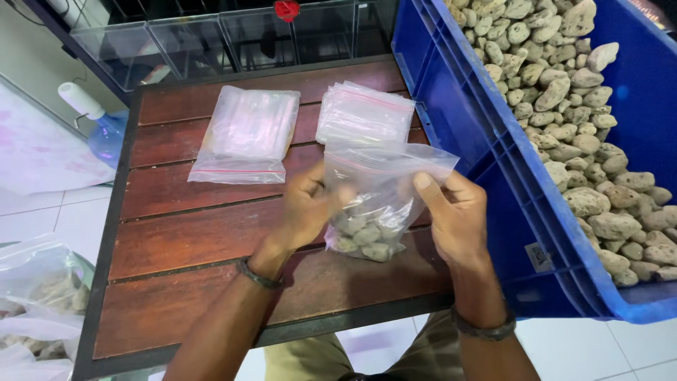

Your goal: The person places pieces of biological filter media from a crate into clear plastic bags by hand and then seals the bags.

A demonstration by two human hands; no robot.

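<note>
Head view: left hand (305,208) and right hand (451,212) pinch a clear bag (377,190) of stones over the table (183,240); left fingertips blur behind plastic; the blue crate (486,155) is cut off right.

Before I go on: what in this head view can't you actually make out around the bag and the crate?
- Bag seal: whether the top strip is pressed closed, blurred and covered by the left hand and right hand.
- Stones in bag: exact count, overlapping behind plastic.
- Blue crate: full depth and far end, cut off by the frame edge.
- Bags at lower left: contents hazy, partly cropped.
</note>
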